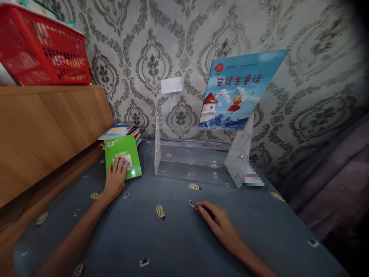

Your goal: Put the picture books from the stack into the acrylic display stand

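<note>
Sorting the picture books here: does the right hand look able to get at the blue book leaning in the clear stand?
Probably yes: the right hand rests empty on the cloth, and nothing lies between it and the blue book.

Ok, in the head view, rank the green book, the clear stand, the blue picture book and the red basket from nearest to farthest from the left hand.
1. Green book, under the left hand.
2. Clear stand, to its right.
3. Red basket, up on the wooden cabinet, and blue picture book, on the stand's right end: too close to call.

A blue patterned bedsheet (173, 238) carries a green book (127, 150); a book stack (119, 131); a clear acrylic stand (201, 163).
</note>
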`<state>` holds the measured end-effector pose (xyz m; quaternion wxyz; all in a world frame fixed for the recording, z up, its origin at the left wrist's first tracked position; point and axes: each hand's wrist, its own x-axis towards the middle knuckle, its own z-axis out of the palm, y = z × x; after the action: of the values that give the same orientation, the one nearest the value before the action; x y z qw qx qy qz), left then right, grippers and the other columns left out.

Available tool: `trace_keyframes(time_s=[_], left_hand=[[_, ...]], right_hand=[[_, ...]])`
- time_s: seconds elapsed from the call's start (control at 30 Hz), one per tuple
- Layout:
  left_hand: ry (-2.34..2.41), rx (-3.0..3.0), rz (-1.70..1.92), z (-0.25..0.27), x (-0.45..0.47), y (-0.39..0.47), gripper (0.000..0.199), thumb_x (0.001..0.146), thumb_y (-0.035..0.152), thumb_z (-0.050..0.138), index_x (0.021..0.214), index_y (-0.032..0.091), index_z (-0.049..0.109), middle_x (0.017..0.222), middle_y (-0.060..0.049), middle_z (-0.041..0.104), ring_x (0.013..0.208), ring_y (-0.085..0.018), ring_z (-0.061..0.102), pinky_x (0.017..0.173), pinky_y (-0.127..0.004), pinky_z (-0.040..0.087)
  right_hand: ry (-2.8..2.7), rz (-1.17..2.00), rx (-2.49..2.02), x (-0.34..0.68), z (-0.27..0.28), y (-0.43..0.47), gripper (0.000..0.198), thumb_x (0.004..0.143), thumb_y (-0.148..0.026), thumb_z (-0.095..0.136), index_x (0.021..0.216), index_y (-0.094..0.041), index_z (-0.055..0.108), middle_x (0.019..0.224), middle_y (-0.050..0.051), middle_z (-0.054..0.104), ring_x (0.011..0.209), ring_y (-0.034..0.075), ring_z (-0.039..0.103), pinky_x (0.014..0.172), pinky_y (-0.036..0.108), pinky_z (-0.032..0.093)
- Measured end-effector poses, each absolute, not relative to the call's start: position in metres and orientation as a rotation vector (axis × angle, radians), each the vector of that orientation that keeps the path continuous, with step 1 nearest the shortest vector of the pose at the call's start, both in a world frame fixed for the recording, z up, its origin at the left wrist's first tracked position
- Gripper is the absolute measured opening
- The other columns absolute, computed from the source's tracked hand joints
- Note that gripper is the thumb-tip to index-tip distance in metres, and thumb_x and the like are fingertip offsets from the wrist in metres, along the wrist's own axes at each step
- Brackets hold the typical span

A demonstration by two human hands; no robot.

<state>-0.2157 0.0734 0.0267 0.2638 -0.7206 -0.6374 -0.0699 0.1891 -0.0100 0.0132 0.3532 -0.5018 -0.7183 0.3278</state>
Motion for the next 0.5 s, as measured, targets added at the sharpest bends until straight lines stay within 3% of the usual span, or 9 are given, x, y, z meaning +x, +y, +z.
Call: trace_keyframes(time_s=[0.13, 0.27, 0.37, 0.5], left_hand=[[-1.74, -2.004, -0.135, 0.03, -0.208, 0.056, 0.069, 0.081, 0.003, 0.044, 0.149, 0.012, 0.043, 0.162, -0.018, 0.032, 0.149, -0.038, 0.03, 0.114, -0.059, 0.033], [-1.851, -2.131, -0.151, 0.034, -0.201, 0.036, 0.064, 0.085, 0.011, 0.049, 0.148, 0.012, 0.042, 0.158, -0.018, 0.04, 0.143, -0.033, 0.041, 0.111, -0.046, 0.043], [-1.948, -2.297, -0.157, 0.039, -0.202, 0.024, 0.058, 0.091, 0.036, 0.056, 0.146, 0.022, 0.046, 0.153, -0.013, 0.048, 0.138, -0.032, 0.048, 0.109, -0.045, 0.043], [-1.931, -2.662, -0.081, 0.049, -0.215, 0.035, 0.062, 0.086, 0.064, 0.056, 0.137, 0.028, 0.057, 0.145, -0.007, 0.058, 0.134, -0.032, 0.052, 0.108, -0.041, 0.043]], right_hand=[[-1.866, 0.851, -1.289, 0.188, 0.014, -0.01, 0.043, 0.096, -0.056, 0.042, 0.098, -0.024, 0.071, 0.094, 0.009, 0.076, 0.088, 0.026, 0.071, 0.077, 0.037, 0.055], [-1.866, 0.838, -1.281, 0.188, 0.014, -0.01, 0.045, 0.096, -0.057, 0.041, 0.098, -0.024, 0.071, 0.094, 0.009, 0.076, 0.088, 0.026, 0.071, 0.079, 0.038, 0.056], [-1.866, 0.856, -1.278, 0.188, 0.015, -0.01, 0.042, 0.096, -0.055, 0.042, 0.097, -0.024, 0.071, 0.095, 0.009, 0.076, 0.09, 0.026, 0.071, 0.078, 0.037, 0.056], [-1.868, 0.858, -1.285, 0.188, 0.015, -0.01, 0.039, 0.095, -0.052, 0.043, 0.097, -0.024, 0.07, 0.095, 0.009, 0.076, 0.089, 0.026, 0.072, 0.076, 0.037, 0.057]])
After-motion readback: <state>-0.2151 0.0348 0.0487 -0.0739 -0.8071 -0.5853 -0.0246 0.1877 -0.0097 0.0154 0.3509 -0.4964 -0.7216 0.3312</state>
